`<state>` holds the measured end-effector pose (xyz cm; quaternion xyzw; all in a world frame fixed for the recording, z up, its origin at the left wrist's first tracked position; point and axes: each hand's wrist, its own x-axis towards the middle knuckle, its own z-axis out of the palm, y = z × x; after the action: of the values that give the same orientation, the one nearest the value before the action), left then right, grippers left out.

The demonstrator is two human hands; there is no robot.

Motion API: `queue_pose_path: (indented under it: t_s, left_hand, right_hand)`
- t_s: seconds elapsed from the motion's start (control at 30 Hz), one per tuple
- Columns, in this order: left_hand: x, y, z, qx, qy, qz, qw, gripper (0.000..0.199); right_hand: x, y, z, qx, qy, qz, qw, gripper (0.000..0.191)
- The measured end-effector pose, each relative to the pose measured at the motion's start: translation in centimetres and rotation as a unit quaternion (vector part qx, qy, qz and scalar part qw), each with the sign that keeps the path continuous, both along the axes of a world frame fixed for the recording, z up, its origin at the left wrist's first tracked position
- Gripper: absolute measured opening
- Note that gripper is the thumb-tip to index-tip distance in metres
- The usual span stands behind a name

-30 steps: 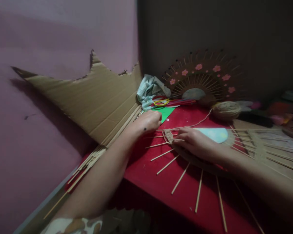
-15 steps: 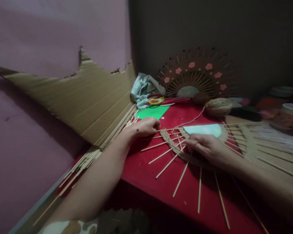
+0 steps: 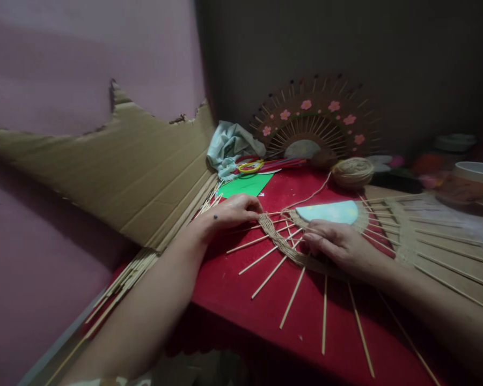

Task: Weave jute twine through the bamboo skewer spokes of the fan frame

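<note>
A half-round fan frame of thin wooden sticks (image 3: 265,283) lies on the red-covered table (image 3: 233,289). Its sticks spread out from a pale blue half-circle (image 3: 330,212), and a woven band of brown twine (image 3: 279,244) curves across them. At the band's upper left end, my left hand (image 3: 239,209) pinches the edge with thumb and forefinger. My right hand (image 3: 338,244) is closed over the sticks below the blue piece, its fingertips pinching the twine. A loose strand runs back to a ball of twine (image 3: 353,172).
Behind stands a finished-looking fan with pink flowers (image 3: 306,118). Cardboard (image 3: 104,177) leans on the left wall above a bundle of sticks (image 3: 124,284). Green paper (image 3: 245,185), yellow-handled scissors (image 3: 250,166) and a cloth (image 3: 233,145) lie at the back. Another stick fan (image 3: 406,230) and a tub (image 3: 477,182) are at right.
The whole view has shifted slightly, so things appear a little further left. My left fingers show a clearer pinch at the band's end; my right hand stays at nearly the same sticks.
</note>
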<state>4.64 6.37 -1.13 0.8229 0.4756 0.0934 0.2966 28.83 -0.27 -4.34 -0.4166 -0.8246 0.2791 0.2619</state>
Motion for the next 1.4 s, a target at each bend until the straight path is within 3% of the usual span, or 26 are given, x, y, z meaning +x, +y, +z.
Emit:
queue_pose_path:
  t_s: [0.27, 0.53, 0.8, 0.97, 1.17, 1.3, 1.4]
  left_hand:
    - [0.3, 0.8, -1.1, -0.025, -0.061, 0.048, 0.997, 0.012]
    - [0.2, 0.1, -1.1, -0.121, -0.195, 0.086, 0.970, 0.018]
    - [0.4, 0.7, -1.1, -0.158, -0.193, 0.095, 0.964, 0.017]
    - [0.2, 1.5, -1.9, -0.187, -0.190, 0.059, 0.962, 0.011]
    - [0.9, 0.7, -0.7, -0.030, -0.048, 0.031, 0.998, 0.014]
    - [1.1, -0.3, 0.4, 0.067, 0.049, 0.007, 0.997, 0.021]
    - [0.8, -0.6, 0.5, 0.137, 0.055, 0.017, 0.989, 0.018]
  right_hand:
    - [-0.2, -0.3, 0.4, 0.026, -0.011, 0.008, 1.000, 0.038]
    - [0.0, -0.2, 0.3, 0.028, -0.015, 0.012, 0.999, 0.039]
    - [0.0, -0.2, 0.2, 0.025, -0.013, 0.016, 0.999, 0.039]
    - [0.1, -0.1, 0.3, 0.011, -0.026, 0.021, 0.999, 0.037]
    - [0.2, 0.0, 0.2, 0.008, -0.033, 0.033, 0.999, 0.037]
    - [0.2, -0.1, 0.3, 0.014, -0.035, 0.033, 0.999, 0.036]
    - [0.2, -0.1, 0.4, 0.023, -0.041, 0.034, 0.998, 0.037]
